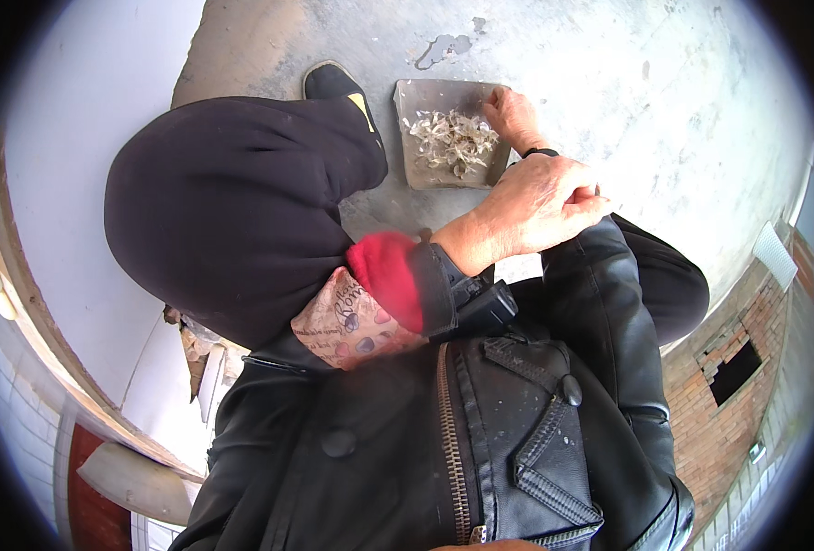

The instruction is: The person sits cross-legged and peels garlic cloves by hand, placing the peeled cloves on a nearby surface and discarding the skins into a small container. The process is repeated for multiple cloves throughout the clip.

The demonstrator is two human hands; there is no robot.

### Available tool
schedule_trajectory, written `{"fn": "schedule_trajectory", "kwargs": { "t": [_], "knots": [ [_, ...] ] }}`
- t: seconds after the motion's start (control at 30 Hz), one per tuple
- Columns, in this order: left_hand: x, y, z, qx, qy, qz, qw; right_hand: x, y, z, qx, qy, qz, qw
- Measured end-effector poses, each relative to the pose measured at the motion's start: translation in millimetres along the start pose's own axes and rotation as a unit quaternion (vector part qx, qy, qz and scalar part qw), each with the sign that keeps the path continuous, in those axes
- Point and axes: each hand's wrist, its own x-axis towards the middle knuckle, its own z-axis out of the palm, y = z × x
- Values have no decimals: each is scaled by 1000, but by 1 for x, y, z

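My left hand (538, 203) reaches across from the left, its fingers curled above the cuff end of my right black leather sleeve. A small dark bit shows at its fingertips; I cannot tell what it is or whether the hand grips it. Beyond it, my right hand (512, 116), with a black band at the wrist, lies at the upper right corner of a shallow grey-brown tray (441, 88). Its fingers are bent over the rim, their tips partly hidden. Pale, papery flakes (452, 138) lie heaped in the tray, which rests on the concrete floor.
My dark-trousered knees (221, 213) flank the view, and a black shoe (334, 81) stands left of the tray. A damp patch (441, 49) marks the floor above it. A brick wall with a dark hole (736, 374) is at the lower right.
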Motion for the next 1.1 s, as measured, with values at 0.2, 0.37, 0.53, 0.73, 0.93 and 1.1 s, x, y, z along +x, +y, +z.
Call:
{"fn": "schedule_trajectory", "kwargs": {
  "t": [0.2,0.37,0.53,0.73,0.93,1.1],
  "knots": [
    [-1,-1,7,53,-36,120,991,-9,3,14,16,86,-79,993],
    [-6,0,16,87,-60,140,984,-14,14,2,70,87,-24,994],
    [-15,5,25,92,-96,141,981,-42,29,7,9,90,41,995],
    [-14,8,29,79,-39,201,976,-68,28,10,32,128,55,990],
    [-12,8,2,66,107,139,982,-100,-8,-26,113,147,-3,983],
    [-12,3,-1,119,157,147,969,-133,-41,-70,197,151,-88,965]
  ]
}}
